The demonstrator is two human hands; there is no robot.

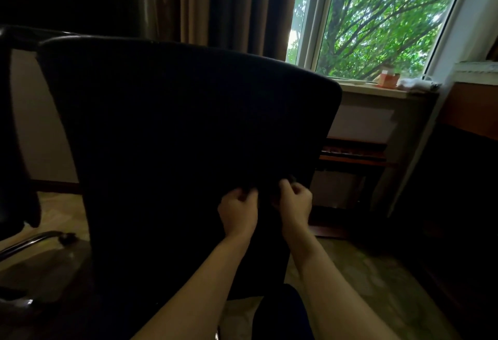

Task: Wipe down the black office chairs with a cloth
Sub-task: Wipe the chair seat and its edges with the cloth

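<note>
The back of a black office chair fills the middle of the head view, seen from behind. My left hand and my right hand are side by side low on the backrest, near its right edge. Both have curled fingers that pinch a dark cloth stretched between them against the chair. The cloth is nearly the same black as the chair, so its outline is hard to make out.
A second black chair with a chrome base stands at the left. Brown curtains hang behind. A window with a sill holding an orange box is at the right, above a radiator. A dark cabinet stands far right.
</note>
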